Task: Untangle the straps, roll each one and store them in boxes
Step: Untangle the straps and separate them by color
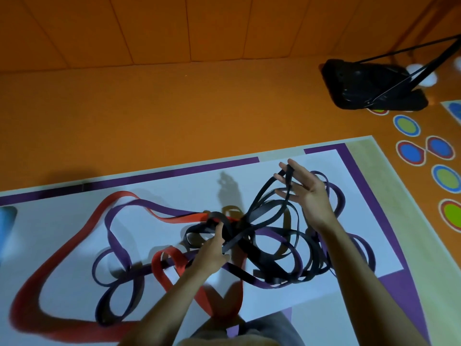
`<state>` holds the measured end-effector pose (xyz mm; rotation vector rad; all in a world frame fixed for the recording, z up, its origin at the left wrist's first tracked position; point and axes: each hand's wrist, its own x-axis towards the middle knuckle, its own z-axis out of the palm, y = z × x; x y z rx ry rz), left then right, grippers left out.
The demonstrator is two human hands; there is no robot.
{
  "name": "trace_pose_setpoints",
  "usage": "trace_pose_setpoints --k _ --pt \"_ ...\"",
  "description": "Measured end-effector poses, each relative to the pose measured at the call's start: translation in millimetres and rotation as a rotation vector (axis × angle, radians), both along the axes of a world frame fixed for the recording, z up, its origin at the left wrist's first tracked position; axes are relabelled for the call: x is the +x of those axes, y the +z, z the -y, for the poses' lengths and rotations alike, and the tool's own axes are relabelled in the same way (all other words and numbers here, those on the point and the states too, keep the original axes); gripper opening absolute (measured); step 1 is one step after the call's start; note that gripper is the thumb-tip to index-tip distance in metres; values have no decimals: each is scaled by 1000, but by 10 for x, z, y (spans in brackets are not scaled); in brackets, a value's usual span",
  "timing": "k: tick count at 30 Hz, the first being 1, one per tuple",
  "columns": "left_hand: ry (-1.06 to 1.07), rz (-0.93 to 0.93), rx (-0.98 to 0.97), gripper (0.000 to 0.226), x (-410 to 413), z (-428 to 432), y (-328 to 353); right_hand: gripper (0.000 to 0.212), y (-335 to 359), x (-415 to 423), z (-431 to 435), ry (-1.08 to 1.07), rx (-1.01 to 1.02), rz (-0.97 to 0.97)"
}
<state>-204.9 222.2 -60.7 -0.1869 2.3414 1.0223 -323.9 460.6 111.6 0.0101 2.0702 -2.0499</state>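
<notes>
Grey cloth (262,328) of the person's lap fills the bottom centre, with both forearms reaching out over it.

At frame centre, the black strap (262,214) lies in many coils on the mat (174,186), drawn into a knot. A purple strap (159,208) runs through those coils and loops off to the lower left. A red strap (185,218) enters the same knot, then sweeps wide along the left side and down to the lap.

The left hand (212,253) sits on the knot and seems to pinch the black strap there. The right hand (306,188) is raised right of centre, fingers straight and spread, carrying a black loop across them. No box is in view.

The main risk is tension. If the right hand lifts its loop while the left holds the knot down, the knot could cinch tighter rather than open. A second risk is the purple strap, which may be dragged up with the black coils and make new crossings. The loop rests only on straight fingers, so it could slip off and fall back into the pile. The red strap under the forearms may snag.

Around the mat lies orange floor (174,108). A black stand base (369,88) sits at the upper right, coloured dots (406,126) at the right, and a blue shape (6,221) I cannot identify at the left edge.
</notes>
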Motion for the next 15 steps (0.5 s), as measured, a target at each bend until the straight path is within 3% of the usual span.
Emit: trace_pose_setpoints --k 3,7,11,13,15 --pt "135 3 95 82 1 -96 -56 66 13 11 11 24 52 13" --pt "223 -35 138 23 -68 -78 -32 41 26 -1 -6 -41 176 -34" --pt "315 -165 125 29 -191 214 143 21 -51 -50 -74 -115 518 -121" --pt "395 -190 161 27 -245 425 239 12 -71 -83 -94 -123 552 -111" --pt "512 -220 154 31 -325 655 279 20 -114 -115 -83 -85 543 -81"
